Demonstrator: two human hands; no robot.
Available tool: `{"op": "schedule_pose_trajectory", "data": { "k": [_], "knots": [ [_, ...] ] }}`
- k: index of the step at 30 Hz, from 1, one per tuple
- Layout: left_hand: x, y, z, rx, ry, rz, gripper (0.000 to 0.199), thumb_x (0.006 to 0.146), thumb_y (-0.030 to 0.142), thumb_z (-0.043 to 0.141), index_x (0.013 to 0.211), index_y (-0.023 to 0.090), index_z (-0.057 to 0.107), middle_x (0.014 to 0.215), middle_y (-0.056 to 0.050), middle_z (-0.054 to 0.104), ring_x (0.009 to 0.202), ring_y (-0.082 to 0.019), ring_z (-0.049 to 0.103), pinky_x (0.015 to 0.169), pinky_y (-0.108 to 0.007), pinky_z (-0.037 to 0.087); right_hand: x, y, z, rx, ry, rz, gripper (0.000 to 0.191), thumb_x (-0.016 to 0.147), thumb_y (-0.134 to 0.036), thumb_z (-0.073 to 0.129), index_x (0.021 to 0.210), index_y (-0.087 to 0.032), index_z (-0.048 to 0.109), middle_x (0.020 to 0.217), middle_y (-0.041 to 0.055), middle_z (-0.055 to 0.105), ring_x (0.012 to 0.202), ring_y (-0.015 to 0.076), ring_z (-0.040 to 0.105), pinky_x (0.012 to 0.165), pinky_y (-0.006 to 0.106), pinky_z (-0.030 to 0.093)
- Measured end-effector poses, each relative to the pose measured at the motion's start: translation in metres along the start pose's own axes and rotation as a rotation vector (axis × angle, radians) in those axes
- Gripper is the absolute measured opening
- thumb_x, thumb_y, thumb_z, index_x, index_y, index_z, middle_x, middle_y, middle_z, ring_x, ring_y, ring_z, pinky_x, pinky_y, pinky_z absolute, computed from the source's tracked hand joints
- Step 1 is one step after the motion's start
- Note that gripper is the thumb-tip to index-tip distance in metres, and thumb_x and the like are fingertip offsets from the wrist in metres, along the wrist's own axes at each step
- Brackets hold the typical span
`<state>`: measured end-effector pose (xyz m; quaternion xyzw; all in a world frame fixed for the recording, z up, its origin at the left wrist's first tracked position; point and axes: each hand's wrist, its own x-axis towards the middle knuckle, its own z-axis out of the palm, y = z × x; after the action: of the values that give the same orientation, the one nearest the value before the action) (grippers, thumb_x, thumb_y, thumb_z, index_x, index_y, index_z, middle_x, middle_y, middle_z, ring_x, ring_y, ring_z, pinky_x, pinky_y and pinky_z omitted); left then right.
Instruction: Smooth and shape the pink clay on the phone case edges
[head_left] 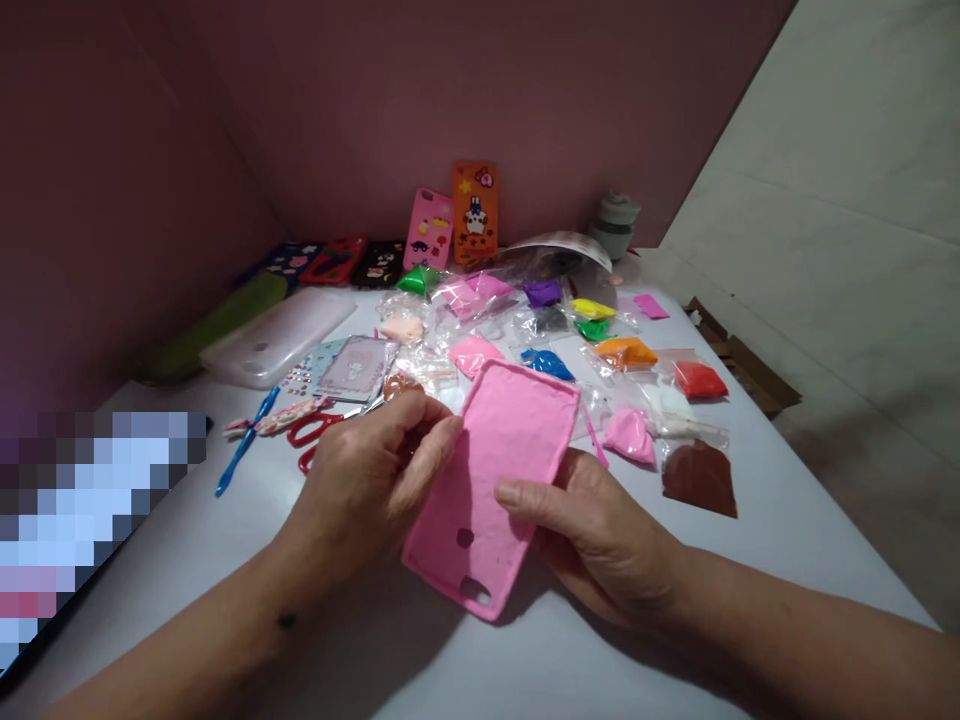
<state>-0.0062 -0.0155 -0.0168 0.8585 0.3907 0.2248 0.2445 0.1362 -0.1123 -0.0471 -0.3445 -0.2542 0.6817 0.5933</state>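
A pink phone case [480, 460], its surface looking like soft clay with a raised rim, is held up over the table, tilted. My right hand [607, 530] grips its right side, thumb across the face and fingers behind. At the upper left edge my left hand [382, 460] has thumb and forefinger pinched at the rim. The camera cutout and a dark round spot show near the case's lower end. Red-handled scissors [307, 430] lie just beyond my left hand. Whatever sits behind the case is hidden.
Bags of coloured clay, such as brown [699, 478], red [699, 380] and blue [547, 363], cover the table's middle and right. A blue tool [247, 445] and a clear case [277, 338] lie left. Decorated cases [475, 215] and a bottle [615, 225] stand at the back.
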Motion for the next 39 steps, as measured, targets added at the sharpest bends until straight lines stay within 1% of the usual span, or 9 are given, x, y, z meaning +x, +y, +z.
{"op": "schedule_pose_trajectory", "data": {
  "k": [6, 10, 15, 18, 24, 28, 33, 36, 39],
  "knots": [
    [-0.002, -0.002, 0.003, 0.168, 0.068, 0.14, 0.019, 0.089, 0.029, 0.047, 0.082, 0.016, 0.06, 0.07, -0.001, 0.064, 0.054, -0.011, 0.054, 0.054, -0.022, 0.036, -0.001, 0.0, 0.001, -0.039, -0.068, -0.035, 0.023, 0.081, -0.016, 0.063, 0.103, -0.022, 0.066, 0.095, 0.0021, 0.063, 0.081, 0.0146, 0.056, 0.081, 0.031, 0.042],
    [-0.004, -0.006, 0.007, 0.316, 0.143, 0.257, 0.018, 0.089, 0.027, 0.046, 0.08, 0.017, 0.059, 0.068, -0.002, 0.064, 0.053, -0.012, 0.055, 0.054, -0.023, 0.036, -0.001, 0.0, 0.002, -0.036, -0.091, -0.031, 0.023, 0.083, -0.014, 0.061, 0.104, -0.02, 0.065, 0.093, 0.0035, 0.064, 0.083, 0.0161, 0.057, 0.082, 0.032, 0.042],
    [-0.005, -0.008, 0.009, 0.352, 0.181, 0.271, 0.018, 0.089, 0.026, 0.046, 0.078, 0.018, 0.059, 0.067, -0.001, 0.064, 0.055, -0.013, 0.056, 0.054, -0.023, 0.036, 0.0, 0.0, 0.001, 0.007, -0.118, -0.034, 0.024, 0.083, -0.012, 0.06, 0.105, -0.021, 0.065, 0.096, 0.003, 0.063, 0.086, 0.0149, 0.056, 0.084, 0.032, 0.041],
    [-0.004, -0.006, 0.007, 0.193, 0.151, 0.187, 0.018, 0.087, 0.028, 0.048, 0.077, 0.017, 0.06, 0.065, 0.0, 0.062, 0.054, -0.012, 0.054, 0.053, -0.023, 0.036, 0.001, 0.0, 0.0, 0.032, -0.106, -0.033, 0.02, 0.082, -0.011, 0.061, 0.101, -0.02, 0.066, 0.092, 0.0022, 0.062, 0.08, 0.0132, 0.055, 0.081, 0.031, 0.042],
    [0.001, 0.005, -0.006, -0.186, -0.092, -0.109, 0.029, 0.085, 0.039, 0.048, 0.065, 0.018, 0.054, 0.058, 0.003, 0.05, 0.053, -0.01, 0.044, 0.047, -0.021, 0.033, 0.002, -0.001, -0.001, 0.127, -0.054, -0.032, 0.015, 0.078, -0.01, 0.065, 0.092, -0.017, 0.068, 0.083, 0.0017, 0.062, 0.071, 0.0122, 0.055, 0.071, 0.028, 0.045],
    [0.002, 0.004, -0.007, -0.26, -0.145, -0.165, 0.03, 0.085, 0.041, 0.049, 0.066, 0.018, 0.053, 0.06, 0.004, 0.048, 0.056, -0.01, 0.041, 0.049, -0.021, 0.031, 0.004, -0.002, 0.0, 0.157, -0.036, -0.028, 0.018, 0.078, -0.008, 0.065, 0.093, -0.016, 0.068, 0.086, 0.003, 0.065, 0.073, 0.0125, 0.057, 0.072, 0.028, 0.047],
    [0.001, -0.005, -0.006, -0.39, -0.218, -0.219, 0.041, 0.088, 0.053, 0.046, 0.066, 0.019, 0.053, 0.069, 0.003, 0.05, 0.064, -0.011, 0.044, 0.057, -0.022, 0.034, 0.007, -0.004, -0.001, 0.18, -0.04, -0.032, 0.023, 0.076, -0.008, 0.065, 0.098, -0.016, 0.067, 0.09, 0.0055, 0.068, 0.081, 0.018, 0.062, 0.082, 0.035, 0.048],
    [0.001, -0.01, -0.004, -0.454, -0.249, -0.235, 0.042, 0.088, 0.053, 0.047, 0.067, 0.018, 0.056, 0.068, 0.003, 0.051, 0.063, -0.01, 0.046, 0.058, -0.022, 0.035, 0.009, -0.004, -0.002, 0.202, -0.013, -0.023, 0.029, 0.073, -0.007, 0.067, 0.101, -0.017, 0.065, 0.089, 0.0053, 0.068, 0.082, 0.0194, 0.063, 0.086, 0.038, 0.047],
    [0.003, -0.013, -0.002, -0.699, -0.286, -0.309, 0.035, 0.084, 0.049, 0.056, 0.069, 0.017, 0.06, 0.067, 0.002, 0.054, 0.06, -0.01, 0.048, 0.057, -0.022, 0.038, 0.01, -0.004, -0.003, 0.233, 0.031, -0.008, 0.037, 0.069, -0.005, 0.069, 0.103, -0.018, 0.065, 0.09, 0.0045, 0.068, 0.081, 0.0185, 0.062, 0.088, 0.039, 0.046]
  ]
}}
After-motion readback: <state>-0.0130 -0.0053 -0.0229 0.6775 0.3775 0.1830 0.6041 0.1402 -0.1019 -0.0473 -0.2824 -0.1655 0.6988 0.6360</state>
